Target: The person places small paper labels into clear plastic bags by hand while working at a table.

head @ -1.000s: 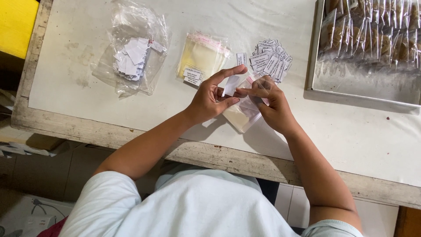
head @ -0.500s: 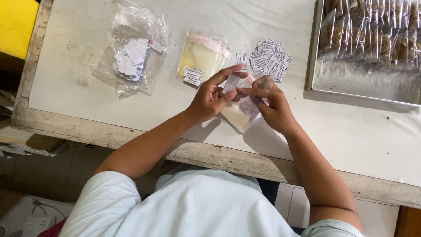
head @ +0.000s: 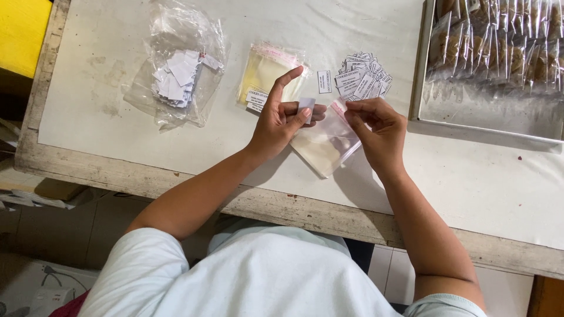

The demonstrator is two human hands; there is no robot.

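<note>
White worn table [head: 117, 88], chipped wooden edge. Your left hand [head: 281, 123] pinches a small paper label [head: 306, 105]; your right hand [head: 376, 126] grips the clear sleeve [head: 326, 144] by its mouth, low over the table. Label pile [head: 361, 76] behind, metal tray [head: 487, 111] of bagged cookies at right.

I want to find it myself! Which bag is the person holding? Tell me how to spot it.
Start at the white table and find the two hands in the middle. The small clear plastic bag hangs between the left hand and the right hand. Unlike the crumpled bag of white slips and the yellowish bag stack, it is flat, see-through and off the table.
</note>
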